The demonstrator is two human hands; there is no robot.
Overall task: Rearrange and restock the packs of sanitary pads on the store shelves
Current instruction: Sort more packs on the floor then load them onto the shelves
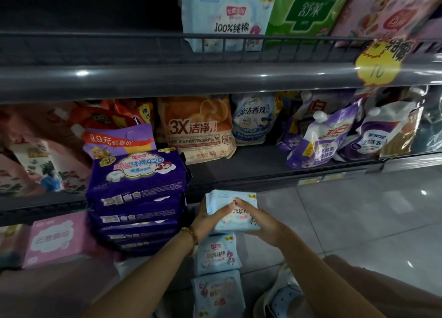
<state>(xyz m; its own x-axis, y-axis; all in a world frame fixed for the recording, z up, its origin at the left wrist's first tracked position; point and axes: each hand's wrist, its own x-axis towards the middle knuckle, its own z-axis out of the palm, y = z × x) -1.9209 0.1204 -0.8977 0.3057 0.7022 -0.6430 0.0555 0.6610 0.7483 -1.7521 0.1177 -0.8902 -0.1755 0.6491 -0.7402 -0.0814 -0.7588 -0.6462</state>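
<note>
Pad pack (222, 198) sits clasped between left hand (205, 223) and right hand (262, 224), both grips closed.

- The single view is wide-angle, from the person's head; the upper shelf rail (167, 78) looks slightly curved.
- It faces forward and down, close to the shelves.
- Nearest, low in the middle: left hand (203, 222) and right hand (263, 224) holding a light blue pad pack (238, 222); the tiled floor (358, 210) is at right.
</note>
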